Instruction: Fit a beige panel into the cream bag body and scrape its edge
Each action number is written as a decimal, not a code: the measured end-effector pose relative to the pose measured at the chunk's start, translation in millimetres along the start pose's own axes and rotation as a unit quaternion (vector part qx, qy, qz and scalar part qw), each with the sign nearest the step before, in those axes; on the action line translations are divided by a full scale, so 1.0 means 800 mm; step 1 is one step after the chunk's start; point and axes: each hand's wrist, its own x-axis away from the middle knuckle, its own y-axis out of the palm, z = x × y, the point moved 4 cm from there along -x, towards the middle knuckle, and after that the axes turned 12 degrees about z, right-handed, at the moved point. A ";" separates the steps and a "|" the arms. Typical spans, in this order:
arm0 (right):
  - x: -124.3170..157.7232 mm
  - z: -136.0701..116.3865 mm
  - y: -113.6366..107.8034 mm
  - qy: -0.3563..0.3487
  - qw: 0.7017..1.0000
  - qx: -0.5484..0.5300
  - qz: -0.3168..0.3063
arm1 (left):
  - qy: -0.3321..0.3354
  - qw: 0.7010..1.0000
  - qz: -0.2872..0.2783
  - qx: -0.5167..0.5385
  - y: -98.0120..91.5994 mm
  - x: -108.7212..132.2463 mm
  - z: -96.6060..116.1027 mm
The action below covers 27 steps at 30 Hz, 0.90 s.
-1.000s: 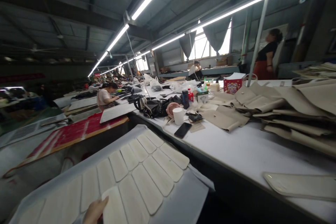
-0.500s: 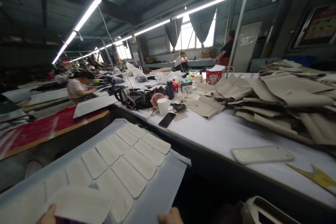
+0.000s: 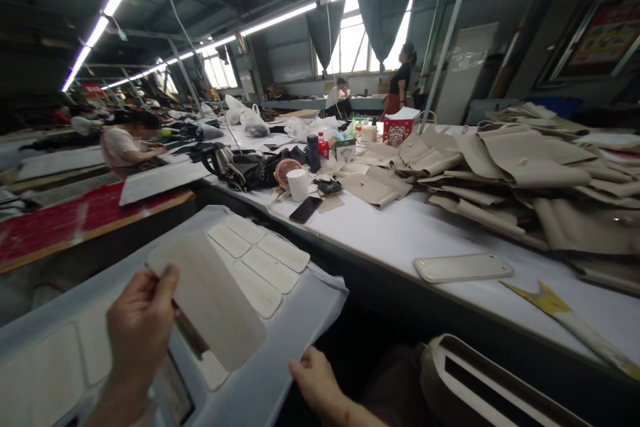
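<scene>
My left hand [image 3: 143,320] pinches a pale rounded-rectangle panel [image 3: 215,300] at its left edge, thumb on top. The panel is tilted up above a white-covered board [image 3: 260,373]. Rows of similar off-white pieces [image 3: 270,270] lie on this board, partly covered by my hand and the raised panel. At the board's right edge, my right hand [image 3: 317,377] has its fingers curled round the white covering. A beige bag-like piece [image 3: 475,380] with a dark opening is close to my right forearm.
Across a dark gap runs a long white table [image 3: 370,233]. On it are a phone [image 3: 306,209], a white roll [image 3: 299,185], a long beige panel [image 3: 463,267], a yellow-ended tool [image 3: 550,300] and heaped beige pieces [image 3: 530,160]. A co-worker [image 3: 127,143] sits at the left.
My left hand has lifted the panel, tipped it upward and moved right with it. My right hand stays at the board's edge. The camera view has shifted, and the standing person has turned.
</scene>
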 end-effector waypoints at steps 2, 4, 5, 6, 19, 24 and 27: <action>0.024 -0.039 -0.043 -0.110 0.993 -0.008 0.041 | -0.003 0.999 -0.032 0.004 0.014 0.046 0.030; 0.058 -0.084 -0.087 -0.250 0.964 -0.013 0.086 | 0.018 0.997 -0.075 0.029 0.035 0.099 0.059; 0.075 -0.103 -0.107 -0.304 0.947 -0.004 0.102 | 0.024 0.993 -0.107 0.050 0.047 0.127 0.074; 0.091 -0.119 -0.125 -0.344 0.932 0.012 0.113 | 0.025 0.986 -0.146 0.080 0.060 0.156 0.089; 0.194 -0.144 -0.426 -0.391 0.839 0.103 0.363 | 0.249 0.859 -0.304 0.329 0.120 0.304 0.282; 0.222 -0.130 -0.510 -0.409 0.805 0.189 0.387 | 0.218 0.827 -0.413 0.313 0.172 0.323 0.294; 0.221 -0.111 -0.522 -0.407 0.788 0.239 0.396 | 0.139 0.750 -0.568 0.308 0.202 0.358 0.284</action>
